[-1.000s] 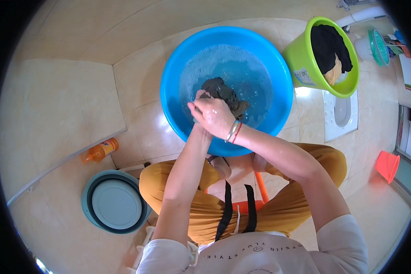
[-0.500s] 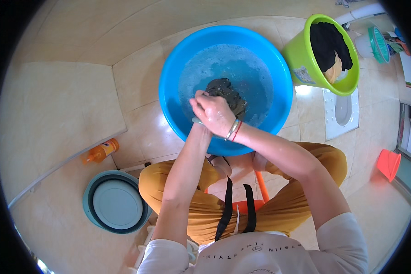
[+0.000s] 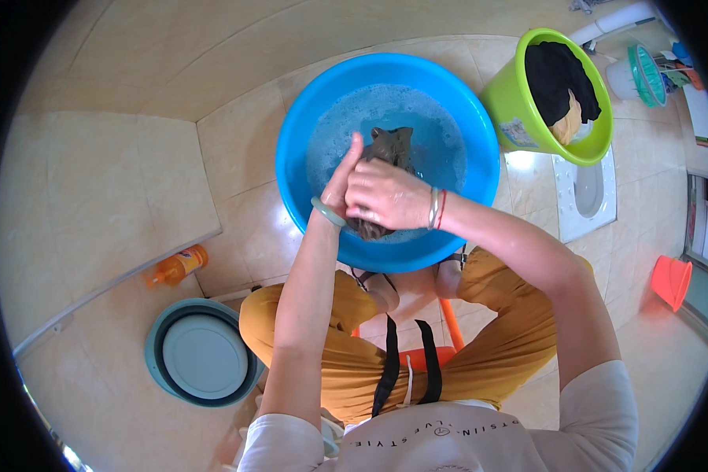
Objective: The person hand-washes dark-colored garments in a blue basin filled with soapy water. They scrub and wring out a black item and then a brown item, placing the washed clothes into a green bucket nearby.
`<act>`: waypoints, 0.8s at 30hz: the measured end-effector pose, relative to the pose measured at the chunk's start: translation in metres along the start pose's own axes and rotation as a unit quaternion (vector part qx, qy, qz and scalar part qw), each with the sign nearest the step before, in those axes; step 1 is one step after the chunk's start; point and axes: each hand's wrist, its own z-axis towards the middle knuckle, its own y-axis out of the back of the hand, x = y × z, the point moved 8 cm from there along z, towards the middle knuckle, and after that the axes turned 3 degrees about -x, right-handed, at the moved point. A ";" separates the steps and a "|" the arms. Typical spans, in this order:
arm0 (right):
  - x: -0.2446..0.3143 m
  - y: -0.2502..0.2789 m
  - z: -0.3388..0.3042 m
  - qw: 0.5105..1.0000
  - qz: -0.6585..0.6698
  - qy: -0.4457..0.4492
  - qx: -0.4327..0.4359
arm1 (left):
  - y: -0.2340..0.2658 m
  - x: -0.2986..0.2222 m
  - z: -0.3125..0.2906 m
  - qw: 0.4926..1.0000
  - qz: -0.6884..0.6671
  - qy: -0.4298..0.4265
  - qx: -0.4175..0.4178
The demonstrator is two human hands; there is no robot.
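A wet, dark olive-brown cloth (image 3: 393, 144) is bunched between my hands over a big blue basin (image 3: 291, 126) of sudsy water. My right hand (image 3: 392, 193) bends its fingers over the cloth and presses it against my left hand. My left hand (image 3: 341, 179) holds the cloth from the left side, thumb pointing up and away; its other fingers are hidden behind the right hand and the cloth. One end of the cloth sticks out beyond my hands, another hangs below them. A pale green bangle (image 3: 328, 212) circles my left wrist.
A lime-green bucket (image 3: 507, 102) with black and tan clothes stands against the basin's right side, near a white squat toilet (image 3: 590, 193). At left are an orange bottle (image 3: 177, 266) lying down and a grey-green collapsible basin (image 3: 165, 377). A red-orange bucket (image 3: 670, 282) is far right.
Both hands have pulled apart slightly and turned; the left thumb now points up. The cloth has shifted toward me, with a lower end now showing beneath the right hand.
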 end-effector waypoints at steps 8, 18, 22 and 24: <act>-0.070 0.082 -0.011 0.931 0.062 -0.224 -0.281 | -0.023 -0.037 -0.009 0.962 0.188 -0.194 -0.034; -0.138 0.041 -0.082 0.744 0.345 -0.498 -0.284 | -0.023 -0.067 -0.027 0.887 0.382 -0.227 -0.125; -0.109 0.044 -0.055 0.783 0.354 -0.421 -0.291 | 0.014 -0.061 -0.013 0.958 0.125 -0.226 -0.123; -0.061 0.050 -0.027 0.895 0.207 -0.309 -0.245 | 0.018 -0.052 -0.005 0.977 -0.040 -0.169 -0.121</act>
